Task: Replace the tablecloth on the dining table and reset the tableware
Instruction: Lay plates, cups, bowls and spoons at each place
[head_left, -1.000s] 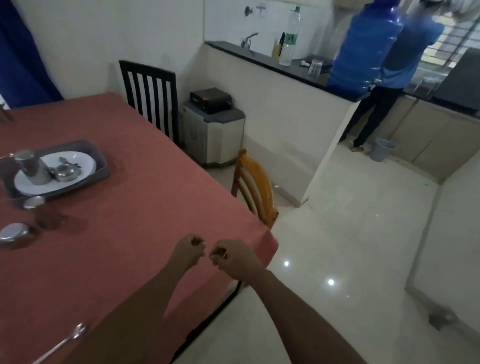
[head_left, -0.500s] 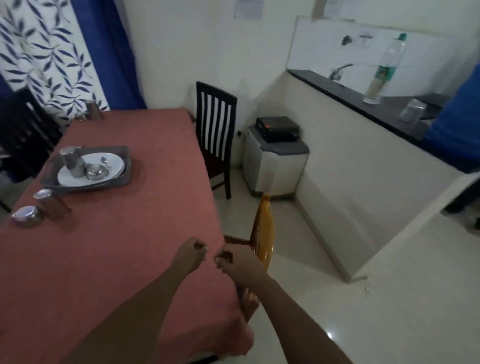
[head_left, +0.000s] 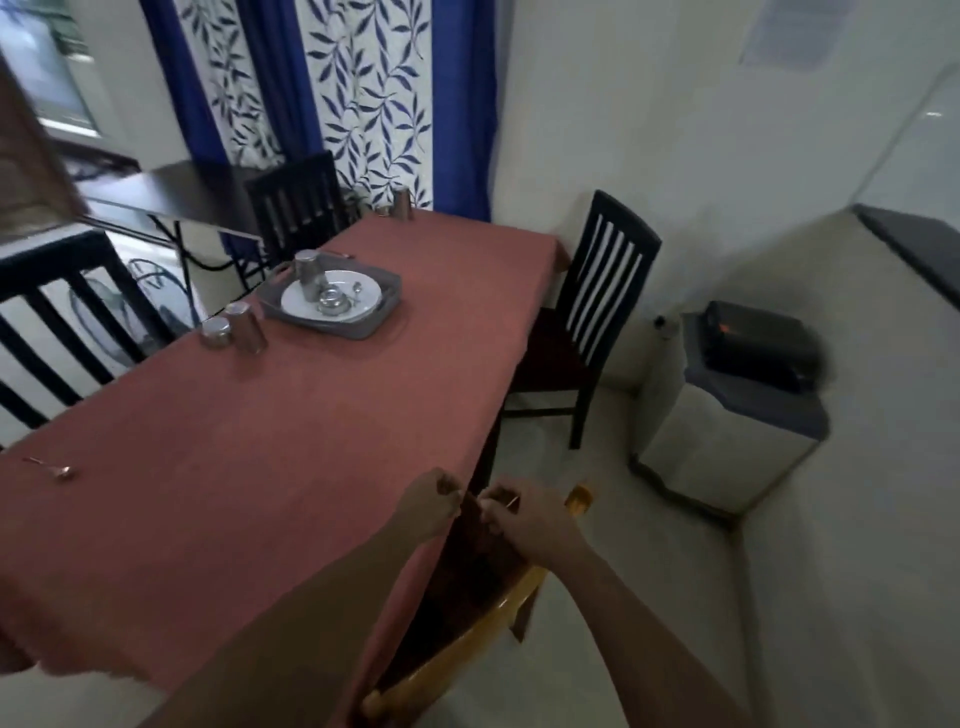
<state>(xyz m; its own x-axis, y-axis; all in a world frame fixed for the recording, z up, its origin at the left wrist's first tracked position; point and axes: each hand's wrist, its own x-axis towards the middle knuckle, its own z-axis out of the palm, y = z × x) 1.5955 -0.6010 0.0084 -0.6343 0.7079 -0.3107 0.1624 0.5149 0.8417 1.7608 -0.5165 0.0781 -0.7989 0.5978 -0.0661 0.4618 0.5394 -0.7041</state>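
A reddish tablecloth (head_left: 249, 467) covers the long dining table. My left hand (head_left: 428, 503) and my right hand (head_left: 524, 519) are close together at its right edge, fingers curled, and seem to pinch the hanging hem between them. On the cloth stands a grey tray (head_left: 363, 327) with a white plate (head_left: 358, 301), a steel tumbler (head_left: 306, 267) and a small steel bowl (head_left: 330, 300). Two upturned steel tumblers (head_left: 236, 330) stand left of the tray. A spoon (head_left: 54, 467) lies near the left edge. Copper cups (head_left: 400, 200) are at the far end.
A wooden chair (head_left: 498, 618) is tucked under the table just below my hands. Black chairs stand at the right side (head_left: 602, 312), the left side (head_left: 57, 317) and the far end (head_left: 296, 202). A white cabinet (head_left: 727, 441) with a black box (head_left: 753, 345) stands by the wall.
My view has swung left along the table, from the kitchen counter to the curtained window. My hands stay close together and now sit at the cloth's right edge.
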